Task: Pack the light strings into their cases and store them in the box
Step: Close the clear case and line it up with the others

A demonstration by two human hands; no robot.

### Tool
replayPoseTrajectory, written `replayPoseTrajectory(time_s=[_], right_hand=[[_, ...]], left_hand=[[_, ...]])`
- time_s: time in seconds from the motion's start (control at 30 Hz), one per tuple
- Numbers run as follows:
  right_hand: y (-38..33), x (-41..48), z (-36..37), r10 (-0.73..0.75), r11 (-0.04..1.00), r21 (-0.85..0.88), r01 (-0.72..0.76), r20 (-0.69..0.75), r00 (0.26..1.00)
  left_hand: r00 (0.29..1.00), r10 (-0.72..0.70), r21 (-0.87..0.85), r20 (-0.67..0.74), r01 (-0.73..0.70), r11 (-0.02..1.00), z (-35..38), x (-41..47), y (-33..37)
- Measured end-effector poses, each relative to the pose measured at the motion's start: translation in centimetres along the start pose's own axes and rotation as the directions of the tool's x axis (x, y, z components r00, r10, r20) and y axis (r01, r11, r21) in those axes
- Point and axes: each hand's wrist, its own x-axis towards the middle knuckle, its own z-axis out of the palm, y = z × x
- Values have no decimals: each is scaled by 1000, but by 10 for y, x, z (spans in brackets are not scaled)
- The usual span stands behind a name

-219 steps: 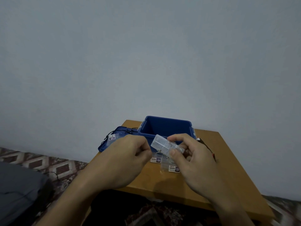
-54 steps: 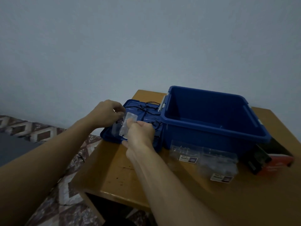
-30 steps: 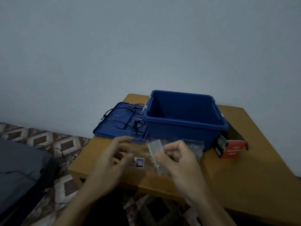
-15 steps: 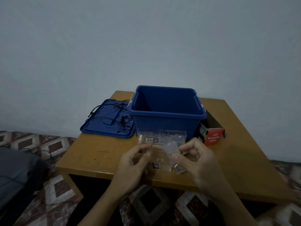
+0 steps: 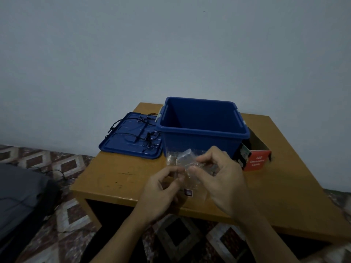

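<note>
A clear plastic case (image 5: 187,161) with a small label is pinched between my left hand (image 5: 161,190) and my right hand (image 5: 221,179), just above the table's front part. Another clear case (image 5: 171,155) lies on the table behind it, partly hidden. Black light strings (image 5: 141,130) lie tangled on the blue lid (image 5: 117,147) at the left. The open blue box (image 5: 204,130) stands at the back middle, and its visible inside looks empty.
A red and black carton (image 5: 256,161) marked LED Decorative Lights lies to the right of the box on the wooden table (image 5: 117,179). A dark bag (image 5: 19,194) sits on the patterned floor at the left. A plain wall stands behind.
Both hands have lifted the clear case slightly and brought it closer together between the fingertips. The view has shifted a little; box, lid and strings stay in place.
</note>
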Motion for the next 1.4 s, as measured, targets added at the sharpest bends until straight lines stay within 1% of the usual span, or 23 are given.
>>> replayPoseTrajectory(time_s=[0.1,0.17,0.3,0.43,0.57,0.67,0.8,0.87,0.93,1.13,1.2,1.27,1.33,1.4], right_hand=[[7,-7,6,-54,992,-116,54,0,999],[11,-10,8,-76,984,-160,79,21,997],[6,-6,1,-138,959,-228,168,142,980],[-6,-1,-7,-97,921,-331,205,315,944],[-17,4,-11,-27,892,-407,198,390,920],[-24,7,-11,-36,827,-485,283,456,889],[-28,13,-7,-11,797,-516,314,508,861],[-26,15,-7,8,806,-510,300,516,857],[-22,14,-9,8,846,-467,259,496,868],[0,2,-8,-64,883,-396,251,428,902],[6,-1,-7,-104,886,-381,264,392,914],[12,-7,-5,-130,864,-409,294,382,915],[17,-12,-1,-159,809,-483,334,366,917],[22,-16,0,-181,814,-481,327,325,928]], left_hand=[[999,16,3,28,-16,1000,-2,-1,0],[999,15,-5,44,-14,1000,-4,-1,-3],[996,20,0,82,-21,1000,-6,-1,-4],[993,33,-21,114,-31,999,-7,-1,-4],[992,46,1,120,-46,999,-9,-1,-7],[992,45,1,119,-45,999,-9,-1,-8],[993,63,61,100,-69,996,-10,0,-13],[993,75,73,95,-82,994,-9,0,-16],[992,89,74,89,-96,993,-8,-1,-18],[984,151,117,91,-161,980,-5,-6,-19],[979,176,189,102,-192,963,-5,-7,-20],[969,220,293,110,-244,925,-6,-5,-21],[953,279,383,119,-304,872,-6,-4,-20],[952,284,390,118,-307,868,-5,-4,-18]])
